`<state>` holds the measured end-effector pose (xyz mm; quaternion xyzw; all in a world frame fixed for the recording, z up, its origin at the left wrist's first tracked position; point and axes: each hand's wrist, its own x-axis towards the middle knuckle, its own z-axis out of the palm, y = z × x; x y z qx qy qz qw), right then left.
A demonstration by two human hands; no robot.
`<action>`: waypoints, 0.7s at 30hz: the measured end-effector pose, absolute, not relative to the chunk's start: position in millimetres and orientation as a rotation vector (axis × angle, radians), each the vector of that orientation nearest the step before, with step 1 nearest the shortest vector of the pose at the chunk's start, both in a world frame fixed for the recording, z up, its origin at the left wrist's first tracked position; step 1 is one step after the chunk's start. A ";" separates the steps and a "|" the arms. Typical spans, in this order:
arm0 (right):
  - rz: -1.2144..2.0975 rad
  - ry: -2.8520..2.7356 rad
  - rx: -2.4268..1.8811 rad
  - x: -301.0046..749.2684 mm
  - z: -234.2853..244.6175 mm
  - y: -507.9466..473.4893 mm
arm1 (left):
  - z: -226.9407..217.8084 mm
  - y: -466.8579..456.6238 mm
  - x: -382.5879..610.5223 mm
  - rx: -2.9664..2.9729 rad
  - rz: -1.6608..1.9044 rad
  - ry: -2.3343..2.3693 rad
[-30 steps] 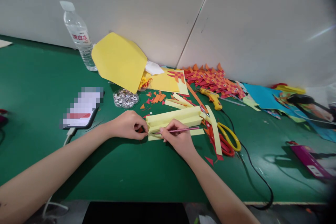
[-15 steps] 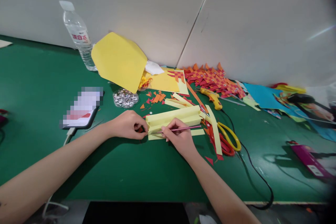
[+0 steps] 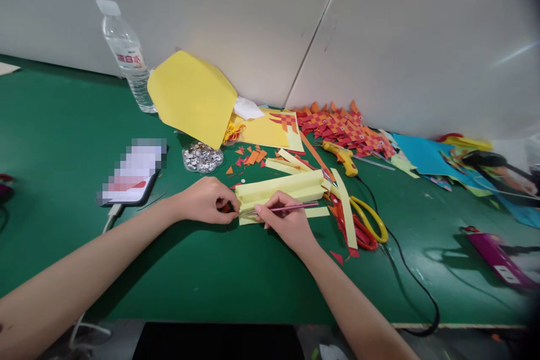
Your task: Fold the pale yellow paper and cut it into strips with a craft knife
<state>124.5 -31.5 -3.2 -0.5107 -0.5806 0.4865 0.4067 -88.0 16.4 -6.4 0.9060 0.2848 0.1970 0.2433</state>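
Observation:
A folded pale yellow paper (image 3: 282, 187) lies on the green table (image 3: 63, 140) in front of me. My left hand (image 3: 206, 201) pinches its left end, fingers closed, with a small red piece showing between them. My right hand (image 3: 286, 219) grips a thin pink pencil (image 3: 295, 207) and holds its tip against the paper's lower left edge. Yellow paper strips (image 3: 343, 202) lie to the right of the folded paper.
A water bottle (image 3: 126, 56), a large yellow sheet (image 3: 192, 95) and a dish of googly eyes (image 3: 201, 157) stand behind. A phone (image 3: 133, 171) lies left. Yellow scissors (image 3: 371, 219), a glue gun (image 3: 342, 158) with a black cord, woven red-orange paper pieces (image 3: 346, 126) and blue paper (image 3: 422, 156) lie right.
My right hand and the pencil slid slightly right, then back left along the paper. My left hand stayed in place.

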 end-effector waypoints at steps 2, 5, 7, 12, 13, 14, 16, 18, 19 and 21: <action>1.230 -1.467 -1.285 125.0 -3.7 -31.5 | -5.6 15.9 -87.6 2.471 0.530 0.779; 1.224 -1.463 -1.274 125.6 -5.1 -31.4 | -4.8 15.5 -87.3 2.460 0.516 0.779; 1.217 -1.459 -1.266 125.8 -6.0 -31.1 | -4.5 15.5 -87.3 2.454 0.516 0.777; 1.197 -1.463 -1.262 125.6 -7.2 -30.1 | -4.4 15.9 -87.5 2.453 0.509 0.771; 1.190 -1.466 -1.265 125.7 -7.2 -30.0 | -4.4 16.0 -87.5 2.453 0.508 0.774; 1.183 -1.468 -1.268 125.9 -7.2 -29.9 | -4.5 16.0 -87.5 2.452 0.508 0.776; 1.174 -1.472 -1.273 126.3 -7.1 -30.0 | -4.6 15.9 -87.4 2.451 0.512 0.778; 1.168 -1.469 -1.274 127.0 -7.1 -30.0 | -4.7 15.8 -87.4 2.452 0.526 0.773; 1.165 -1.465 -1.274 127.3 -7.1 -30.0 | -4.7 15.8 -87.4 2.452 0.535 0.770; 1.162 -1.458 -1.276 127.8 -7.4 -29.9 | -4.7 15.7 -87.5 2.453 0.542 0.765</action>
